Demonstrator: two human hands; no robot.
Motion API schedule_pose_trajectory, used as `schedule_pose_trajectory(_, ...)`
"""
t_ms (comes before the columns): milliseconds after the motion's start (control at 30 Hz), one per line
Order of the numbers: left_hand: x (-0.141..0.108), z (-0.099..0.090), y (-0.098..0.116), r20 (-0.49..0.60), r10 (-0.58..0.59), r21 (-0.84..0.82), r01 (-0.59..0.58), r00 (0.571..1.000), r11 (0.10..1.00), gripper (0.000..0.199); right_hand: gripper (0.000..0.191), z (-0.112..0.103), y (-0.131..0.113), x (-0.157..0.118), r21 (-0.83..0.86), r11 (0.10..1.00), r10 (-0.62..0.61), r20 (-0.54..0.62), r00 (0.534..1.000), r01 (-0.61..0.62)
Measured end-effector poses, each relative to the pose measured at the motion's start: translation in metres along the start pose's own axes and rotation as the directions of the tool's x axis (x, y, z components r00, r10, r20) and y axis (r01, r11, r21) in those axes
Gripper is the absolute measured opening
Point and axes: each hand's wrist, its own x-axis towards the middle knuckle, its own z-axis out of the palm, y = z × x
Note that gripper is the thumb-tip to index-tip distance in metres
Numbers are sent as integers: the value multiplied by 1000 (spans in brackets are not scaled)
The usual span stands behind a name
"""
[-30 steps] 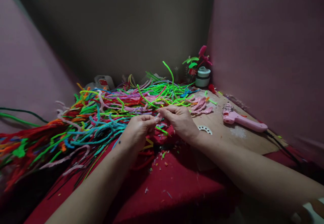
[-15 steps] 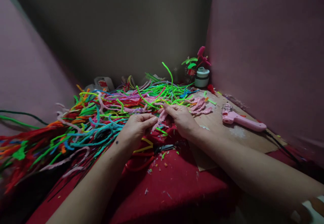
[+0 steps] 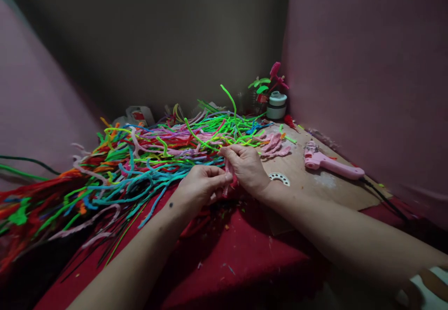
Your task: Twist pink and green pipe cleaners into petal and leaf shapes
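1. Red-covered counter (image 3: 245, 263) is filling the foreground; small scraps (image 3: 231, 270) are lying scattered on it.
2. Left hand (image 3: 203, 184): thumb and forefinger are pinching the lower part of a pink fuzzy strip (image 3: 228, 165).
3. Right hand (image 3: 247, 167): fingertips are gripping the strip's upper part; the strip is standing between both hands, above the counter.
4. White holed disc (image 3: 280, 178) is lying just beside the right wrist.
5. Pink glue gun (image 3: 336, 166) is resting on brown board (image 3: 336, 195), right.
6. Multicoloured fuzzy stems (image 3: 168, 146) are heaping beyond the hands and leftward.
7. Lidded jar (image 3: 276, 109) is standing at the back, near a pink flower (image 3: 275, 69).
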Motion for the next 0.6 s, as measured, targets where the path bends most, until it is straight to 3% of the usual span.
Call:
schedule_pose_trajectory(133, 0, -3, 2, -83, 57, 7, -57, 995, 998, 32, 39, -1, -1, 4, 288, 941, 177, 35, 984, -180)
schedule_pose_trajectory(333, 2, -9, 4, -154, 121, 78, -110, 981, 991, 24, 20, 1, -5, -2, 255, 943, 153, 238, 959, -214)
schedule_pose_trajectory(500, 6, -14, -2, -148, 107, 92, -94, 983, 991, 26, 17, 5, -10, -7, 173, 969, 153, 150, 977, -179)
schedule_pose_trajectory(600, 3, -20, 5, -203, 119, 129, -94, 972, 987, 29, 22, 5, -9, -6, 181, 972, 132, 102, 986, -149)
